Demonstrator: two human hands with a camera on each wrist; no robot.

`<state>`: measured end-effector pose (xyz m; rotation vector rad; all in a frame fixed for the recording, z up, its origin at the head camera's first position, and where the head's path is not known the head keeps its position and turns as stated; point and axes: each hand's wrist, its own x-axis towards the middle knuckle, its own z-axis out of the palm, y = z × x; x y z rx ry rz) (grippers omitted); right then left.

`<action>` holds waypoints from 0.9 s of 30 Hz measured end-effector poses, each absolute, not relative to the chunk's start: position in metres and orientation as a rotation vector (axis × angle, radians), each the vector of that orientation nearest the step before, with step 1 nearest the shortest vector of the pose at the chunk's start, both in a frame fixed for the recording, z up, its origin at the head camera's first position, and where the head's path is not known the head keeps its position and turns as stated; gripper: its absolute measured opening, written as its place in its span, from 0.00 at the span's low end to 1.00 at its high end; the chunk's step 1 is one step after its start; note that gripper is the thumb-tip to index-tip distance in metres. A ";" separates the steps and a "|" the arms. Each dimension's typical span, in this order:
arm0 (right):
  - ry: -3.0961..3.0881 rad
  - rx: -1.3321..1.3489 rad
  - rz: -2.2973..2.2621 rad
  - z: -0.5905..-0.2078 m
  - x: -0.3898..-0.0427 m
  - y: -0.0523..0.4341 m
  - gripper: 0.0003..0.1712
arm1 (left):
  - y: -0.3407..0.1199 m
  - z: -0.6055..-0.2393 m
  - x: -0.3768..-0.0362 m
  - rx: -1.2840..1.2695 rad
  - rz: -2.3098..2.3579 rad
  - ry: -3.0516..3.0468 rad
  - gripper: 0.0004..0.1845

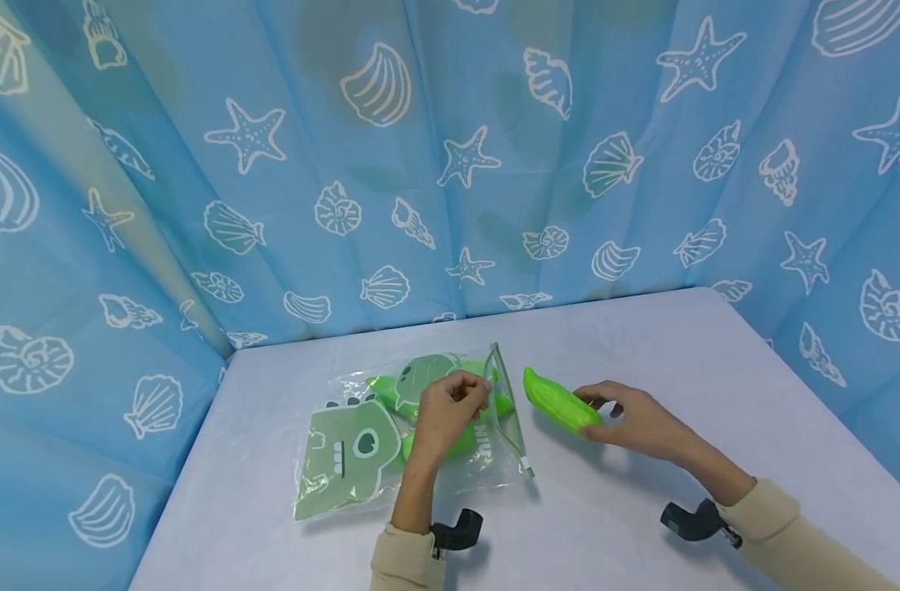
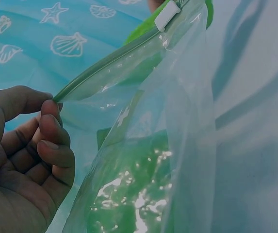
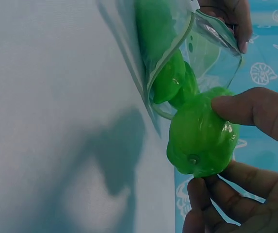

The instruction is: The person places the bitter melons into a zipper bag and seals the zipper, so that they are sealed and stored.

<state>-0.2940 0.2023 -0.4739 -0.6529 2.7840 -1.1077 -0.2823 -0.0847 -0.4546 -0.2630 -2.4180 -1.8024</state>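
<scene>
Green squashy toy [image 1: 561, 401] sits in my right hand [image 1: 638, 423], fingers curled round it, just off the open mouth of the clear zip bag [image 1: 413, 427]. Bag lies mid-worktop [image 1: 642, 345], toward the left edge; mouth faces right, toward the toy. Toy's long axis runs roughly toward the far-left corner, its far end nearest the mouth. Left hand [image 1: 446, 410] pinches the bag's upper lip [image 2: 109, 73] and lifts it, so the right hand is nearer the toy. White slider [image 2: 167, 15] sits at the zip's far end. Bag contents blur behind glare; I can't count them.
</scene>
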 end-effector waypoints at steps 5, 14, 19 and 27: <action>2.726 -0.688 -1.066 -0.478 -0.293 0.200 0.31 | -0.085 -0.454 -0.282 -0.271 -1.817 -2.407 0.09; 2.611 -0.839 -1.079 -0.480 -0.289 0.192 0.28 | -0.085 -0.457 -0.281 -0.272 -1.829 -2.400 0.09; 2.590 -0.869 -1.051 -0.479 -0.290 0.186 0.27 | -0.085 -0.457 -0.281 -0.248 -1.827 -2.406 0.09; 2.550 -0.895 -1.064 -0.479 -0.289 0.180 0.27 | -0.085 -0.458 -0.284 -0.250 -1.813 -2.403 0.10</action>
